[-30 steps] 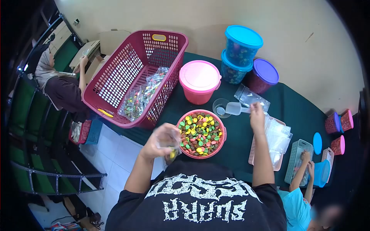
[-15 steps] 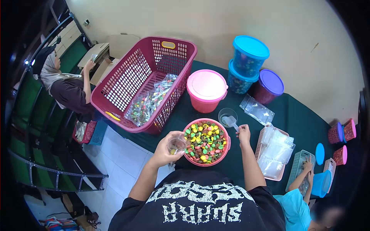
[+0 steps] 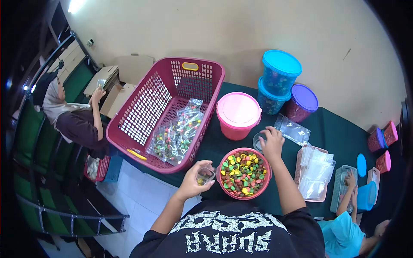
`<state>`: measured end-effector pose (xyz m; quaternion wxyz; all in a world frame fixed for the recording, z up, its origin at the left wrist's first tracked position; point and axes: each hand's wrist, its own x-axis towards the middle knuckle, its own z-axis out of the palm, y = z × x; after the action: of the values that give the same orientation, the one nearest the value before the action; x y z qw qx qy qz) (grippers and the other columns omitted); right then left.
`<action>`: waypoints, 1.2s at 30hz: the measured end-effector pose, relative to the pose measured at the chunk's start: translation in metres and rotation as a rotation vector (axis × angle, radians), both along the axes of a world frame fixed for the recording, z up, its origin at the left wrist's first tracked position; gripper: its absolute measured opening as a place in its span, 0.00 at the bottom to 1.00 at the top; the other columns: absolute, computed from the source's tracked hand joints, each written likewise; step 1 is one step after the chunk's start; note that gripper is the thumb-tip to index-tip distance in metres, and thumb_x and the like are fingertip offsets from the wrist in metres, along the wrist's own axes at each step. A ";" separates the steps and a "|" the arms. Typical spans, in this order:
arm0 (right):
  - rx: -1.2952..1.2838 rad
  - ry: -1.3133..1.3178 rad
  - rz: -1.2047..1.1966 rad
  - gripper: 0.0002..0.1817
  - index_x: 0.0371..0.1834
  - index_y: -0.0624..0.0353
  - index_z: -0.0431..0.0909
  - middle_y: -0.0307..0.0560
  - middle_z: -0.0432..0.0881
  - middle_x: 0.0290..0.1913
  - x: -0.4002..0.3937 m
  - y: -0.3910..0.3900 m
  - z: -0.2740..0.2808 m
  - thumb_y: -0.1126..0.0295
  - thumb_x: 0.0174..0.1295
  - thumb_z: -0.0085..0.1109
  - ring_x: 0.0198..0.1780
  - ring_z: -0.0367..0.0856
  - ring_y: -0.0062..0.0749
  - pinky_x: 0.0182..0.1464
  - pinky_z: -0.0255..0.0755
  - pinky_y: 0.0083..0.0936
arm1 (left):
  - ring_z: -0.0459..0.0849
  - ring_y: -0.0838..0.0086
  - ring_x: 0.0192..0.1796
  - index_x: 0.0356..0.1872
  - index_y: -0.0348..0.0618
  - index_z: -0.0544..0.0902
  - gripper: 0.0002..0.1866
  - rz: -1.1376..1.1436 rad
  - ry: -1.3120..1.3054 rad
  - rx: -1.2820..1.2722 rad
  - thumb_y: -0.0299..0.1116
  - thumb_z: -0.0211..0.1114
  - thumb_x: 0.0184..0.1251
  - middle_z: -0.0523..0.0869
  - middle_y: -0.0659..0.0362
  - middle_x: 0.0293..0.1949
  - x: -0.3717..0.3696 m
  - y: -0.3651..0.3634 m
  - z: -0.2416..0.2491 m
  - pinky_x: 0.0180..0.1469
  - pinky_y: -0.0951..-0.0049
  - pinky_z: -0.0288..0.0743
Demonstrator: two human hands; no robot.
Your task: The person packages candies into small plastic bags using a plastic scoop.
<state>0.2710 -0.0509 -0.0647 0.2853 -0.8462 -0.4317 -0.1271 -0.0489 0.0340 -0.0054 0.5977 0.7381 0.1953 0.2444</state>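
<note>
My left hand [image 3: 194, 182] is closed around a small clear plastic cup [image 3: 206, 173] with a few candies in its bottom, just left of the pink tub. Brown, yellow, green and red button-shaped candies [image 3: 244, 173] fill that round pink tub [image 3: 220, 182]. Behind the tub, my right hand [image 3: 272, 144] reaches over a clear round dish [image 3: 258, 140], its fingers curved and apart. The hand covers part of the dish, and the clear scoop cannot be made out.
A maroon laundry basket [image 3: 114, 137] holds filled candy bags [image 3: 178, 131]. Lidded tubs [image 3: 238, 112] stand along the wall. Clear bags [image 3: 316, 172] lie in a basket at right. One co-worker [image 3: 73, 114] stands left; another's hands [image 3: 350, 187] are in a grey-green basket at right.
My right hand has let go of the clear scoop's handle and moved over the round dish. My left hand still holds the cup beside the tub. The whole view has shifted slightly.
</note>
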 end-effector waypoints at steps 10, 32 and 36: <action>-0.106 -0.254 0.215 0.13 0.39 0.48 0.81 0.34 0.77 0.49 -0.016 0.069 0.003 0.66 0.48 0.68 0.54 0.71 0.32 0.55 0.59 0.43 | 0.77 0.75 0.47 0.62 0.41 0.68 0.34 -0.245 0.056 0.019 0.25 0.72 0.51 0.77 0.58 0.47 -0.005 0.034 -0.006 0.55 0.71 0.71; -0.236 -0.393 0.119 0.10 0.39 0.50 0.77 0.33 0.79 0.39 -0.046 0.048 -0.003 0.66 0.54 0.62 0.50 0.74 0.29 0.56 0.61 0.48 | 0.77 0.75 0.45 0.60 0.40 0.70 0.31 -0.566 0.012 0.007 0.29 0.72 0.53 0.78 0.58 0.44 0.012 0.060 -0.021 0.49 0.73 0.72; -0.196 -0.370 0.115 0.07 0.36 0.50 0.77 0.32 0.79 0.37 -0.067 0.020 0.022 0.67 0.54 0.60 0.47 0.74 0.29 0.57 0.60 0.48 | 0.76 0.74 0.45 0.61 0.40 0.69 0.32 -0.563 0.021 0.024 0.28 0.71 0.53 0.78 0.58 0.45 0.004 0.068 -0.024 0.48 0.72 0.72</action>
<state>0.2043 -0.0309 -0.0426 0.1241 -0.8061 -0.5347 -0.2212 -0.0454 0.1019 -0.0292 0.6313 0.7728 -0.0140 0.0634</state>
